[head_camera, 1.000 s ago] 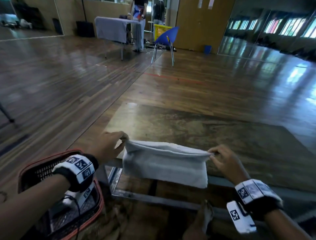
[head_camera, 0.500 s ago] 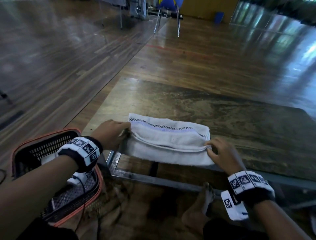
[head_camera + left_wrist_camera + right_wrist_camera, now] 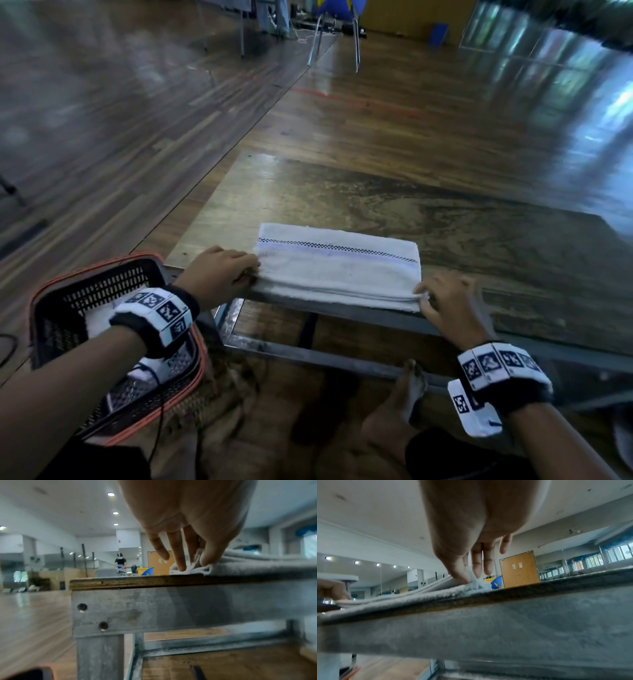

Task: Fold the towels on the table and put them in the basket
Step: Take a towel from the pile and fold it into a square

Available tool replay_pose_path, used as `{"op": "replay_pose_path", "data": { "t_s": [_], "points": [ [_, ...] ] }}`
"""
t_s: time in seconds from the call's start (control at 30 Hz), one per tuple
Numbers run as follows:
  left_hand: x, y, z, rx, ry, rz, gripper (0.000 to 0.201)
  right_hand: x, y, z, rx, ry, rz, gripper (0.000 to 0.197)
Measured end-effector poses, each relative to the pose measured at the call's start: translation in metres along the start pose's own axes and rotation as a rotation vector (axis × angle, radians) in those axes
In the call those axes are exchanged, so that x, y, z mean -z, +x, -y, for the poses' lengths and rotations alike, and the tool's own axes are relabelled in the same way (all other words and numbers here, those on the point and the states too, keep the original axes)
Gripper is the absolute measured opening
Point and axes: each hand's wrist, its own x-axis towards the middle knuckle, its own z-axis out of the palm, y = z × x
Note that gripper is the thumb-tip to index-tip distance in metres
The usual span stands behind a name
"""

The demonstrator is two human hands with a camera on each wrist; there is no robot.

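A white towel [image 3: 337,267] with a checked and blue stripe lies folded flat at the near edge of the wooden table [image 3: 479,240]. My left hand [image 3: 222,270] pinches its near left corner [image 3: 193,566] between thumb and fingers. My right hand [image 3: 445,301] pinches the near right corner [image 3: 473,580] the same way. A black mesh basket [image 3: 85,294] with an orange rim stands on the floor to the left, under my left forearm, with a folded white towel [image 3: 97,320] inside.
The table's grey metal frame [image 3: 171,608] runs just below both hands. A bare foot [image 3: 407,394] rests under the table. Far back stand a blue chair [image 3: 337,20], a yellow bin [image 3: 141,570] and a person [image 3: 120,564].
The towel was held up off the table edge a second ago. Both hands have laid it down and folded it flat on the table, still holding the near corners.
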Motion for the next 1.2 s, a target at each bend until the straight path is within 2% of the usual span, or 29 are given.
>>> {"op": "replay_pose_path", "data": {
  "t_s": [0.13,0.17,0.2,0.3,0.33,0.47,0.53,0.63,0.73,0.83,0.93,1.1,1.2],
  "points": [
    [0.008,0.002,0.002,0.000,-0.088,-0.218,0.016,0.008,0.002,-0.007,-0.022,0.015,-0.200,0.023],
    [0.008,0.001,0.002,-0.013,-0.080,-0.251,0.016,0.010,0.002,-0.008,-0.034,0.016,-0.208,0.023],
    [0.008,0.000,0.002,-0.021,-0.072,-0.239,0.016,0.009,0.001,-0.007,-0.045,0.012,-0.164,0.023],
    [-0.001,-0.006,-0.001,-0.067,0.007,-0.087,0.018,0.002,-0.005,-0.005,-0.079,0.011,0.106,0.018],
    [-0.004,-0.008,-0.001,-0.084,0.031,-0.069,0.020,0.000,-0.007,-0.005,-0.090,0.015,0.139,0.017],
    [-0.003,-0.009,0.000,-0.101,0.012,-0.171,0.015,0.003,-0.010,-0.006,-0.085,0.026,0.024,0.021],
    [-0.003,-0.008,0.002,-0.093,0.007,-0.172,0.016,0.004,-0.013,-0.004,-0.080,0.027,0.001,0.022],
    [-0.009,-0.010,0.002,-0.085,0.044,-0.091,0.017,0.001,-0.015,-0.003,-0.057,0.069,0.074,0.021],
    [-0.009,-0.012,0.002,-0.119,0.051,-0.094,0.022,-0.003,-0.018,-0.005,-0.067,0.118,0.113,0.026],
    [-0.008,-0.014,0.003,-0.150,0.090,-0.083,0.032,-0.003,-0.022,-0.006,-0.051,0.094,0.188,0.039],
    [-0.010,-0.015,0.002,-0.125,0.090,-0.098,0.028,-0.006,-0.022,-0.003,-0.049,0.057,0.205,0.040],
    [-0.008,-0.013,0.001,-0.047,-0.083,-0.163,0.020,-0.006,-0.021,0.000,-0.031,0.155,0.141,0.023],
    [0.007,-0.012,0.000,-0.029,-0.285,-0.167,0.016,0.004,-0.020,-0.003,-0.063,0.334,0.042,0.021]
  ]
}}
